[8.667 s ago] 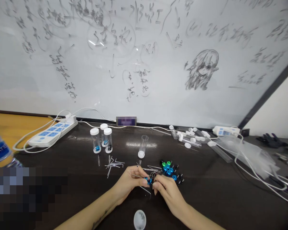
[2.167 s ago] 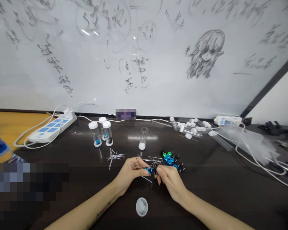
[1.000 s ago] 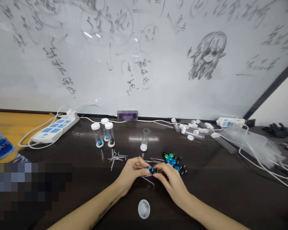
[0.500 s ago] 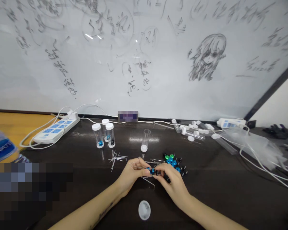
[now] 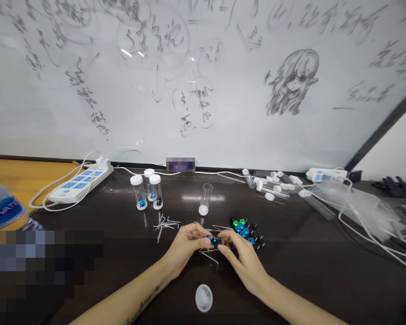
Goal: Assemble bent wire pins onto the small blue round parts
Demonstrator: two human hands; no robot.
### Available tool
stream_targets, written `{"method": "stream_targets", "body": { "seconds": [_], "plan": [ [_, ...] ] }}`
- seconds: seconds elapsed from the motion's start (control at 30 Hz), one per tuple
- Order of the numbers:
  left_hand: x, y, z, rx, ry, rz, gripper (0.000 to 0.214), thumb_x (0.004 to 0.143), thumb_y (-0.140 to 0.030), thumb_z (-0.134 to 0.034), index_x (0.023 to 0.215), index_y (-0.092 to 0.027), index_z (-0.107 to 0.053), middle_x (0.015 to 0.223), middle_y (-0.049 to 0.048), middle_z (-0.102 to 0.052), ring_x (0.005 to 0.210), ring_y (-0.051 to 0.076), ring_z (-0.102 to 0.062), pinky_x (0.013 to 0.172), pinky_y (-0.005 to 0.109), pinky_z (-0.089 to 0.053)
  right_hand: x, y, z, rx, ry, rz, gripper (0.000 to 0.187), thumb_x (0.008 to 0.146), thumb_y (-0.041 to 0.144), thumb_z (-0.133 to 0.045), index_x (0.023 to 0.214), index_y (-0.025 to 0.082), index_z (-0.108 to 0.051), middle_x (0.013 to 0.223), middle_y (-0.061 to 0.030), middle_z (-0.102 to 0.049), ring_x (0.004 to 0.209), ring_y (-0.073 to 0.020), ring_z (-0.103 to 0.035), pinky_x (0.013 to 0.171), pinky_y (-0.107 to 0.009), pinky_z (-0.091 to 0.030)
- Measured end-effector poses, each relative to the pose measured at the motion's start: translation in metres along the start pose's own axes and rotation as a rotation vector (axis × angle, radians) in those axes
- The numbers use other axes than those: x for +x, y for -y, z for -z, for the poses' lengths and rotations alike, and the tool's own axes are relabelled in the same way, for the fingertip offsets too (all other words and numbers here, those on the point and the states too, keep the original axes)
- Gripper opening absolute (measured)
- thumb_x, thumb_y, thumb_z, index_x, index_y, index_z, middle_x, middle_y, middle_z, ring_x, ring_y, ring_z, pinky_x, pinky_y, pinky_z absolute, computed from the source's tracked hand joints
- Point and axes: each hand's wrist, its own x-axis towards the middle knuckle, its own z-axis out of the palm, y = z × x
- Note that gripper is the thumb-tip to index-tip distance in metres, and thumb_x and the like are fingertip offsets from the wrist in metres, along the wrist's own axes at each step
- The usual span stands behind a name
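Note:
My left hand (image 5: 186,248) and my right hand (image 5: 242,259) meet over the dark table (image 5: 325,271), fingers pinched together on a small blue part (image 5: 214,240) held between them. Thin bent metal wires (image 5: 208,257) lie under and around the fingers. Just right of my hands sits a heap of small blue, green and black parts (image 5: 245,230). An uncapped clear tube (image 5: 205,198) stands upside down on its white cap beyond my hands. A white cap (image 5: 203,298) lies near me between my forearms.
Three capped vials (image 5: 148,192) stand at the back left, beside a loose pile of wires (image 5: 165,223). A power strip (image 5: 83,183) with cables lies far left. Several empty tubes and caps (image 5: 274,185), a plastic bag (image 5: 355,207) and cables crowd the right. A water bottle (image 5: 2,210) stands at the left edge.
My hands stay together on the blue part; the right fingers have shifted slightly round it. The view has drifted a little.

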Motion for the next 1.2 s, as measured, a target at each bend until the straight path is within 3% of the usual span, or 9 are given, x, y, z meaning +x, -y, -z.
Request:
{"method": "stream_targets", "body": {
  "seconds": [0.37, 1.2],
  "plan": [
    [0.0007, -0.0009, -0.0009, -0.007, 0.000, -0.001, 0.014, 0.065, -0.015, -0.076, 0.075, -0.013, -0.067, 0.076, 0.0047, -0.070, 0.073, 0.016, -0.063, 0.074, 0.030, -0.047, -0.0006, -0.0043, -0.0039, -0.010, -0.077, 0.100, 0.008, 0.090, 0.021, -0.052, 0.097, 0.021, -0.055, 0.078, -0.0008, -0.055, 0.067, -0.0160, -0.053, 0.065, -0.028, -0.045],
    [0.0006, -0.0018, -0.0008, 0.009, -0.016, 0.012, 0.016, 0.062, -0.018, -0.078, 0.071, -0.013, -0.066, 0.076, 0.0040, -0.069, 0.069, 0.014, -0.062, 0.070, 0.027, -0.048, -0.0006, -0.0031, -0.0038, 0.009, -0.056, 0.059, 0.009, 0.091, 0.026, -0.052, 0.098, 0.021, -0.055, 0.077, -0.0009, -0.059, 0.067, -0.0164, -0.056, 0.064, -0.027, -0.047]
  ]
}}
